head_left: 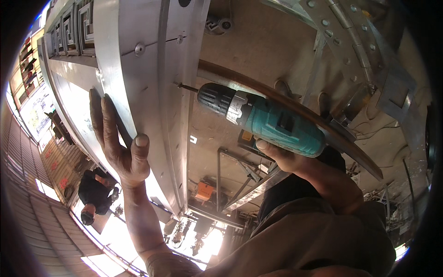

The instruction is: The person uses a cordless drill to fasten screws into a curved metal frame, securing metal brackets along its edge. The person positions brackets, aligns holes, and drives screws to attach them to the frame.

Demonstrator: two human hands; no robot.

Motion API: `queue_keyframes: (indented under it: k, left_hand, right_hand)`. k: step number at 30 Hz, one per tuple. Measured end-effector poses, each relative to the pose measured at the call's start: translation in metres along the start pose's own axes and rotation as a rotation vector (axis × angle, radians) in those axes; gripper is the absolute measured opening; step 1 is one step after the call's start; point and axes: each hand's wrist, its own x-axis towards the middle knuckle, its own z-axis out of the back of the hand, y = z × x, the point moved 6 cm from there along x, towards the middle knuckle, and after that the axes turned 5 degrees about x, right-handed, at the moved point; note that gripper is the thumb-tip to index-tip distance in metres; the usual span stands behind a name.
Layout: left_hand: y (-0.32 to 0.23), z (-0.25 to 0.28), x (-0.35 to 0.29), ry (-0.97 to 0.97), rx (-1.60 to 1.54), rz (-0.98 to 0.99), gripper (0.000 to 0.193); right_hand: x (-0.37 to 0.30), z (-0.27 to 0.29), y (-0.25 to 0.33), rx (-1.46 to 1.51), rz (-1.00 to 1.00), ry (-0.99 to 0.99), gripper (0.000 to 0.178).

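Observation:
My right hand (281, 157) is wrapped round the handle of a teal and black cordless drill (281, 127). From its black chuck a thin bit (188, 87) points left, its tip at the face of a long silver metal frame (152, 101). Whether the tip has entered the metal, I cannot tell. My left hand (124, 157) rests against the left edge of that frame, fingers stretched up along it and thumb apart on its face. A round fastener (140, 49) sits in the frame above, and a smaller one (180, 39) lies to its right.
A curved brown strip (258, 85) runs close behind the drill. Hinged metal pieces (344, 37) stand at the upper right. An orange box (205, 190) and a metal support frame (235, 171) are lower down. Another person (94, 191) is at the lower left.

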Motion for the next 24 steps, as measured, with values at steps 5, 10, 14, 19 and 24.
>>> queue_keyframes:
  k: [5,10,14,19,24]
  left_hand:
    - [0.001,-0.005,-0.001,-0.001,-0.197,0.050,0.084]
    - [0.002,-0.006,-0.002,-0.022,-0.183,0.072,0.084]
    - [0.000,-0.005,-0.002,0.008,-0.248,0.045,0.078]
    - [0.000,-0.005,-0.001,-0.010,-0.137,0.046,0.082]
    - [0.000,-0.007,-0.002,-0.025,-0.212,0.028,0.078]
  right_hand:
    - [0.004,-0.004,0.006,-0.143,-0.007,-0.047,0.039]
    - [0.009,-0.002,0.003,-0.153,-0.073,-0.028,0.040]
    - [0.000,-0.008,-0.012,0.079,-0.497,0.041,0.040]
    - [-0.010,-0.025,-0.012,0.322,-0.712,0.086,0.041]
    - [-0.009,-0.024,-0.004,0.292,-0.561,0.012,0.040]
